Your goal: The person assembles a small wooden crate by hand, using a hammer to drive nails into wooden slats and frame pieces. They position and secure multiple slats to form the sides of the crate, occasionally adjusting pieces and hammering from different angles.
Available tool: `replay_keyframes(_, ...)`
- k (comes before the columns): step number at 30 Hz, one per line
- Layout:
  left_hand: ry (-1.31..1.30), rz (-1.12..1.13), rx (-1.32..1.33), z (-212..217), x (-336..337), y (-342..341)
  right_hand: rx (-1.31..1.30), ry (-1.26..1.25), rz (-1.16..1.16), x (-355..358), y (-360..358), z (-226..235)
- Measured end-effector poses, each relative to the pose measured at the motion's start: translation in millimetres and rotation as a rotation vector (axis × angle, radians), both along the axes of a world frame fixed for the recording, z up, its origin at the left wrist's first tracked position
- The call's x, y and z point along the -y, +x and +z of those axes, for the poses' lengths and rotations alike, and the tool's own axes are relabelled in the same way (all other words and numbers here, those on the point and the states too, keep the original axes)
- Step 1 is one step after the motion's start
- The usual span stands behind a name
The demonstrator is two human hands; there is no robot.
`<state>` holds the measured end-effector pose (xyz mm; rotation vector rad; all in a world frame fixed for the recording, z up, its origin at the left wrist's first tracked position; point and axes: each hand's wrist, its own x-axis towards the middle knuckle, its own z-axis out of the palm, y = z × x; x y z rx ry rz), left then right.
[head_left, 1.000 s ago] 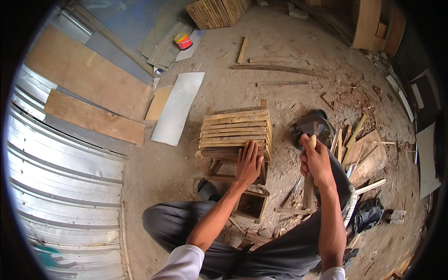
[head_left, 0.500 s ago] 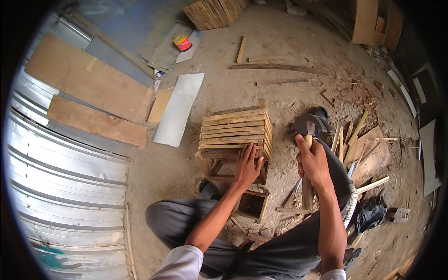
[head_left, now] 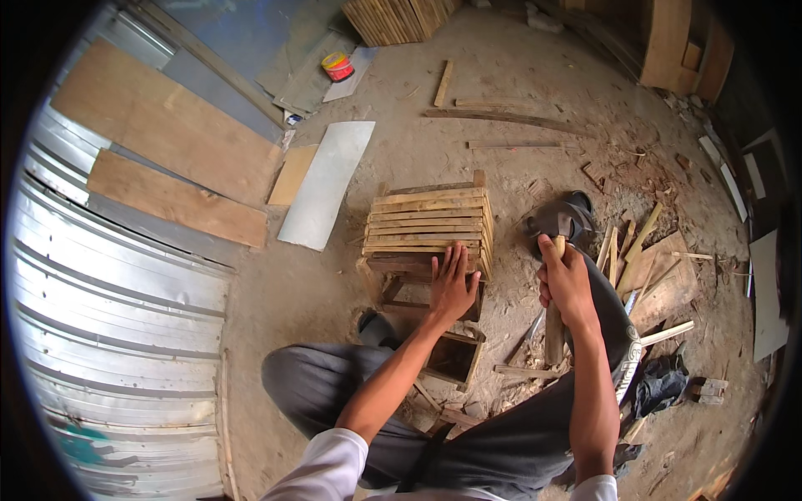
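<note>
A small slatted wooden crate stands on the ground in front of me, its light slats lying side by side in a stack. My left hand rests on its near edge, fingers stretched out over the nearest slats and a darker board. Closed in a fist, my right hand grips a wooden stick, whose pale end pokes out above the thumb and whose wider, browner part hangs below. Close to my left wrist sits an open wooden box frame.
Scrap wood strips and a black plastic bag lie at my right. A white sheet, plywood boards and corrugated metal are on the left. Farther off stand a red and yellow tub and a slat stack.
The view has shifted slightly, so the surroundings sit a little differently. My left hand stays on the crate's near edge with fingers more spread. The right hand still holds the stick.
</note>
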<state>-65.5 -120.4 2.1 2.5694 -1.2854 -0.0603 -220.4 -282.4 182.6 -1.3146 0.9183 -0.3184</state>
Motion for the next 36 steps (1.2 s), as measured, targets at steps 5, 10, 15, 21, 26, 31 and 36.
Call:
replay_keyframes(5,-0.040,-0.052,-0.013,13.7,-9.9,-0.9,-0.009,-0.011,0.024,-1.8,0.7,-4.3)
replay_keyframes(10,-0.213,0.059,-0.171,-7.9,-67.8,-40.4,-0.007,0.002,0.009,0.7,-1.1,-2.5)
replay_keyframes(15,0.224,0.265,-0.611,-69.6,-116.7,-85.7,-0.022,-0.044,0.023,1.9,-4.8,1.2)
replay_keyframes(21,0.251,-0.002,-0.176,-101.4,-124.0,-107.8,-0.036,-0.041,0.037,-0.5,-3.1,-3.2)
replay_keyframes(26,0.301,-0.160,-0.147,-113.7,-119.6,-111.3,-0.045,-0.045,0.048,-1.7,-0.3,-9.7)
replay_keyframes(31,0.216,-0.141,-0.223,-120.5,-120.5,-115.3,-0.060,-0.053,0.043,-1.3,2.2,-12.6)
replay_keyframes(36,0.112,0.067,-0.431,-118.4,-123.1,-115.9,-0.045,-0.045,0.039,-3.8,3.2,-9.4)
